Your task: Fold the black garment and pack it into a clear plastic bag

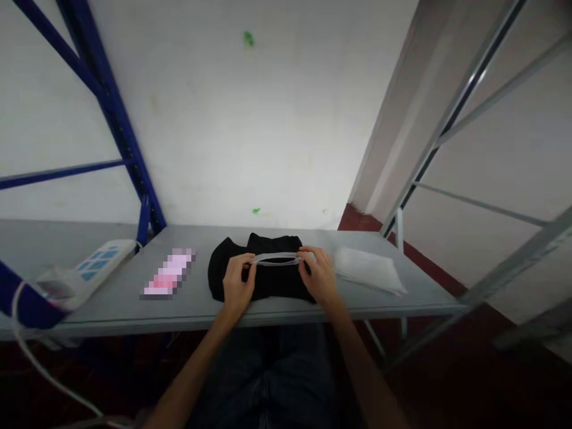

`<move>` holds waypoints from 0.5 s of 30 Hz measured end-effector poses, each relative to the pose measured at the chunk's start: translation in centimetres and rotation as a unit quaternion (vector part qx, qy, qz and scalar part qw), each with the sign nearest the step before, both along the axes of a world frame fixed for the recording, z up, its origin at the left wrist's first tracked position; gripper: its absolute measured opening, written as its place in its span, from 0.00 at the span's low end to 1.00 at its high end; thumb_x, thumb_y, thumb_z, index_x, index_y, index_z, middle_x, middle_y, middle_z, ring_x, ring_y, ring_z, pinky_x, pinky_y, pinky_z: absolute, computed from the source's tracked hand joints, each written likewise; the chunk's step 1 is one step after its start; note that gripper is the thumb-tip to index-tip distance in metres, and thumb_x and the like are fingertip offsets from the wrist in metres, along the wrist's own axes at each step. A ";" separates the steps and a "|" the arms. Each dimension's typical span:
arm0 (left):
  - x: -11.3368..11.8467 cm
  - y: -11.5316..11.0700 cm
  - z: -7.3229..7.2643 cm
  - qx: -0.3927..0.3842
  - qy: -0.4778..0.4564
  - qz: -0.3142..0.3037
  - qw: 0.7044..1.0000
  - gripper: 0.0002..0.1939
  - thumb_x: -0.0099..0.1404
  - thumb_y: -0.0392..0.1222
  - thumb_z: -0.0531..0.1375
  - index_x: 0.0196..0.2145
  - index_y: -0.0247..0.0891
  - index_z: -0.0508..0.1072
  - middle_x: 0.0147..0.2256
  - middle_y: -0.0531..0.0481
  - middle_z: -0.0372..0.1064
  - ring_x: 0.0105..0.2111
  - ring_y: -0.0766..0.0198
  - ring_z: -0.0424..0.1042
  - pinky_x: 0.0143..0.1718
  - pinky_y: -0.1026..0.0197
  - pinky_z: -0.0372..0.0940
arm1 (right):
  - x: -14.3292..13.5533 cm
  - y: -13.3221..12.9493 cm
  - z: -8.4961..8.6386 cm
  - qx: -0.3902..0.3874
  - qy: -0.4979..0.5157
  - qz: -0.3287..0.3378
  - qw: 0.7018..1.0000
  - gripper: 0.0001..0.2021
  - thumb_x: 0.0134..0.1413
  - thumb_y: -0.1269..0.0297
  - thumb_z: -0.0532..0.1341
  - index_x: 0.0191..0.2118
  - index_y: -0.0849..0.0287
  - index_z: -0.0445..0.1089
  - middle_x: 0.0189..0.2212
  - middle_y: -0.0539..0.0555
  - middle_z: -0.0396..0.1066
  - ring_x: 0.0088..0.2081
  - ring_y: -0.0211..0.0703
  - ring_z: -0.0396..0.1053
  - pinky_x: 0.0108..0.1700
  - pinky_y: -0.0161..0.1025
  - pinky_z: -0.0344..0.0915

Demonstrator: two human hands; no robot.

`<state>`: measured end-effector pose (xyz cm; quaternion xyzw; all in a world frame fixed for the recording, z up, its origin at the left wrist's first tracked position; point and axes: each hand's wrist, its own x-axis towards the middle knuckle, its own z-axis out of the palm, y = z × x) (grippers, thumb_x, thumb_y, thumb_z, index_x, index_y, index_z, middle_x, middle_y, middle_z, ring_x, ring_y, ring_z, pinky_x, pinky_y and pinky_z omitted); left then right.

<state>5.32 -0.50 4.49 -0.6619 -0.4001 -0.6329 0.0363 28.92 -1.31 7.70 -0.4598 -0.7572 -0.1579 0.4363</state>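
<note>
A folded black cloth item [277, 282] lies on the shelf in front of me. Across it runs a whitish strip [268, 256], its two edges parted in the middle like the mouth of a plastic bag. My left hand [238, 281] pinches the strip's left end between thumb and fingers. At the other end, my right hand [318, 275] grips it in the same way. Both hands rest low over the black cloth. Whether the cloth lies inside a clear bag or under it, I cannot tell.
Right of the cloth lies a flat stack of whitish translucent sheets or bags [369, 271]. A blurred-out pink item [168, 273] is to the left. Farther left sits a white power strip [99, 266] with blue sockets, beside a blue shelf post [120, 128]. A wall stands behind.
</note>
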 end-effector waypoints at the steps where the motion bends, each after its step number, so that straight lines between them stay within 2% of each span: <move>1: 0.0 0.0 0.0 -0.001 0.005 -0.009 1.000 0.02 0.74 0.38 0.58 0.43 0.40 0.71 0.45 0.45 0.75 0.46 0.58 0.75 0.45 0.55 0.72 | -0.4 -0.2 0.1 -0.003 -0.007 0.010 1.000 0.11 0.67 0.72 0.58 0.45 0.52 0.75 0.51 0.56 0.74 0.53 0.52 0.70 0.53 0.50 0.65; 4: 0.2 -0.2 -0.1 0.002 0.033 -0.031 0.999 0.03 0.75 0.37 0.57 0.44 0.41 0.71 0.47 0.45 0.76 0.48 0.57 0.75 0.49 0.53 0.72 | -1.4 -0.6 0.1 -0.016 -0.009 0.025 1.000 0.11 0.66 0.73 0.58 0.44 0.51 0.76 0.53 0.56 0.74 0.54 0.51 0.70 0.54 0.50 0.66; 8: 0.4 -0.5 -0.2 0.011 0.083 -0.080 0.993 0.07 0.75 0.35 0.55 0.48 0.42 0.70 0.52 0.44 0.75 0.56 0.56 0.73 0.57 0.48 0.71 | -1.9 -0.9 0.1 -0.047 -0.004 0.006 0.999 0.11 0.66 0.68 0.61 0.51 0.51 0.75 0.54 0.58 0.71 0.54 0.53 0.69 0.55 0.51 0.67; 12: 0.4 -0.7 -0.3 0.003 0.134 -0.117 0.984 0.08 0.75 0.33 0.54 0.48 0.42 0.69 0.55 0.44 0.75 0.59 0.57 0.72 0.58 0.50 0.71 | -2.1 -1.0 0.0 -0.099 -0.066 -0.005 0.993 0.18 0.59 0.63 0.69 0.54 0.50 0.74 0.59 0.59 0.67 0.56 0.58 0.67 0.53 0.54 0.68; 15: 0.4 -0.9 -0.4 -0.004 0.159 -0.131 0.979 0.07 0.75 0.34 0.54 0.46 0.42 0.69 0.57 0.43 0.74 0.60 0.57 0.71 0.59 0.51 0.71 | -2.9 -1.1 -0.6 -0.107 -0.091 -0.025 0.990 0.18 0.57 0.65 0.70 0.53 0.51 0.74 0.61 0.60 0.67 0.57 0.60 0.65 0.53 0.55 0.68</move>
